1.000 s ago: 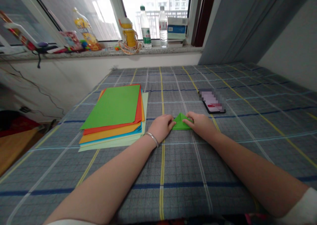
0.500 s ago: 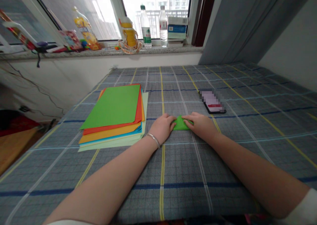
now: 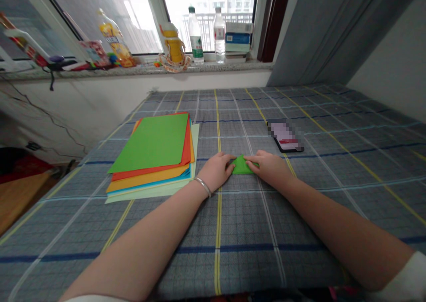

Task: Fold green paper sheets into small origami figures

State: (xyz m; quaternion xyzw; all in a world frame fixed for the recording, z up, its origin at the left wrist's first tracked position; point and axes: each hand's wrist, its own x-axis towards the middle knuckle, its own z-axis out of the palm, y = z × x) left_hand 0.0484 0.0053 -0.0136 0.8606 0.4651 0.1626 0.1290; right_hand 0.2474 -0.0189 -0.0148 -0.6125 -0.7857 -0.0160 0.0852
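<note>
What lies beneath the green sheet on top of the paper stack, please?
Beneath the green sheet, edges of orange, yellow, blue and pale green sheets peek out; their faces and exact count are covered.

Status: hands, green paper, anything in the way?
Hands: left hand, right hand both gripping folded green paper, one per side. Paper down on checked cloth. Nearby: phone, paper stack, both apart.

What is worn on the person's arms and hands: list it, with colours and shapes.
Both forearms are bare. The left hand has a thin, round silver bangle at its wrist; the right hand shows no jewellery or glove. A white left sleeve and white right sleeve edge the picture's bottom.
</note>
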